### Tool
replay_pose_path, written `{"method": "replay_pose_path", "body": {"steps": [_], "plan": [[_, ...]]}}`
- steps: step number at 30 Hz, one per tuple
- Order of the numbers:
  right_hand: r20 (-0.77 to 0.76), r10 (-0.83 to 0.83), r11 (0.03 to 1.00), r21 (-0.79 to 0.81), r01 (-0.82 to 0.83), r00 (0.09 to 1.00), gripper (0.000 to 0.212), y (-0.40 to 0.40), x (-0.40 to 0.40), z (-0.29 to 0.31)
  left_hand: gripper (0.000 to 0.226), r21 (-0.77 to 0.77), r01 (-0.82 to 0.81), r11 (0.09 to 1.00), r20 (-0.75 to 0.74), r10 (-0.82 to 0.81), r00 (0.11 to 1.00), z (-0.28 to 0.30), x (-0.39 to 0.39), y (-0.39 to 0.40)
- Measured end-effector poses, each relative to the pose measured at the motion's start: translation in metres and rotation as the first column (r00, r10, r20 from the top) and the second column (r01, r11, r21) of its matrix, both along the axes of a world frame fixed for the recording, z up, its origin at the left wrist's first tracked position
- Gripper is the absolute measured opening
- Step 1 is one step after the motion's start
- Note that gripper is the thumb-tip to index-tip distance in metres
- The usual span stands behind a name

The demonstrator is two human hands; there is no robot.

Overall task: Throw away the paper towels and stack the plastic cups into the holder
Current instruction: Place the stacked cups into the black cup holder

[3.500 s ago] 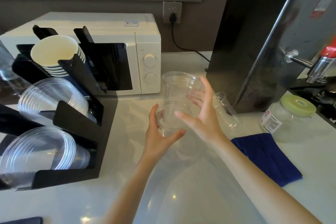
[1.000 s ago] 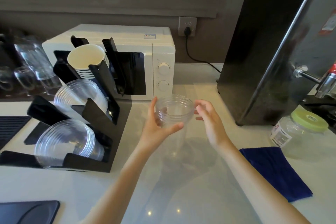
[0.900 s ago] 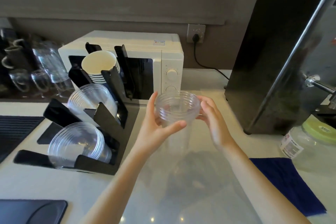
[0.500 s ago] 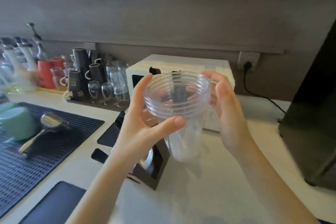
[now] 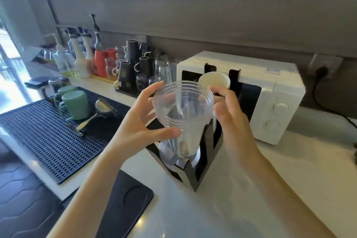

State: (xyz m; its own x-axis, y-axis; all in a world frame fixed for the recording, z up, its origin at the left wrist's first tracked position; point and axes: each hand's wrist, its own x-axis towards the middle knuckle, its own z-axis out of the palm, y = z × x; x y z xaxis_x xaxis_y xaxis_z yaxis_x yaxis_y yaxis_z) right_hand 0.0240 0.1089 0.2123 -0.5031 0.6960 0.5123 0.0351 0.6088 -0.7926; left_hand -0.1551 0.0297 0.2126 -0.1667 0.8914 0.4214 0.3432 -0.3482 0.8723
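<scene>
A stack of clear plastic cups (image 5: 183, 110) is held up in front of me, its mouth toward the camera. My left hand (image 5: 141, 125) grips its left side, thumb across the front. My right hand (image 5: 229, 118) rests against the right rim. Directly behind and below the stack stands the black cup holder (image 5: 204, 160), with clear cups (image 5: 177, 157) lying in its lowest slot and white paper cups (image 5: 214, 82) in its top slot. No paper towels are in view.
A white microwave (image 5: 270, 98) stands behind the holder. To the left lie a black ribbed mat (image 5: 48, 137) with green mugs (image 5: 74, 104) and a metal strainer (image 5: 104, 106), then mugs, glasses and bottles along the wall. A dark pad (image 5: 123, 203) lies near the front edge.
The view has swung left and the cup stack is now in front of the holder. The stack has been raised, and my right hand has come onto its rim.
</scene>
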Motion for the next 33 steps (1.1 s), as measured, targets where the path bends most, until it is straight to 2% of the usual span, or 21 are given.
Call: {"method": "replay_pose_path", "body": {"steps": [2,4,9,13,17,22,25,27,29,31,33], "plan": [[0.049,-0.020,1.000,-0.019,0.021,0.999,0.038,0.001,-0.001,-0.012,0.096,-0.061,-0.012,0.998,-0.056,0.008,0.998,-0.010,-0.006,0.000],[0.111,-0.068,0.997,0.043,0.063,0.992,0.033,0.003,-0.002,-0.026,0.095,-0.104,-0.027,0.994,-0.116,0.015,0.993,-0.018,-0.012,0.001],[0.181,-0.218,0.954,0.245,0.171,0.959,0.059,0.007,-0.006,-0.051,0.095,-0.189,-0.063,0.980,-0.266,0.010,0.964,-0.034,-0.024,0.003],[0.186,-0.298,0.903,0.374,0.213,0.936,0.065,0.007,-0.009,-0.059,0.096,-0.237,-0.124,0.964,-0.371,0.029,0.928,-0.046,-0.027,0.003],[0.255,-0.443,0.801,0.543,0.252,0.859,0.061,0.008,-0.010,-0.067,0.087,-0.211,-0.167,0.963,-0.485,0.045,0.873,-0.051,-0.023,0.004],[0.306,-0.589,0.643,0.738,0.205,0.748,0.058,0.012,-0.004,-0.077,0.094,-0.263,-0.246,0.933,-0.621,0.032,0.783,-0.055,-0.017,0.008],[0.296,-0.612,0.607,0.770,0.196,0.733,0.052,0.011,-0.003,-0.077,0.093,-0.255,-0.263,0.930,-0.667,0.027,0.744,-0.053,-0.016,0.010],[0.261,-0.580,0.639,0.733,0.233,0.772,0.048,0.007,0.000,-0.075,0.093,-0.337,-0.211,0.917,-0.613,-0.044,0.789,-0.051,-0.022,0.010],[0.208,-0.507,0.735,0.610,0.294,0.836,0.042,0.001,0.005,-0.077,0.091,-0.455,-0.064,0.888,-0.391,-0.135,0.910,-0.047,-0.030,0.007],[0.115,-0.426,0.854,0.380,0.356,0.897,0.035,-0.009,0.011,-0.085,0.093,-0.495,0.060,0.867,-0.091,-0.120,0.989,-0.051,-0.040,0.009],[0.008,-0.392,0.915,0.105,0.389,0.920,0.029,-0.021,0.012,-0.097,0.094,-0.547,0.069,0.834,0.116,-0.005,0.993,-0.063,-0.050,0.017]]}}
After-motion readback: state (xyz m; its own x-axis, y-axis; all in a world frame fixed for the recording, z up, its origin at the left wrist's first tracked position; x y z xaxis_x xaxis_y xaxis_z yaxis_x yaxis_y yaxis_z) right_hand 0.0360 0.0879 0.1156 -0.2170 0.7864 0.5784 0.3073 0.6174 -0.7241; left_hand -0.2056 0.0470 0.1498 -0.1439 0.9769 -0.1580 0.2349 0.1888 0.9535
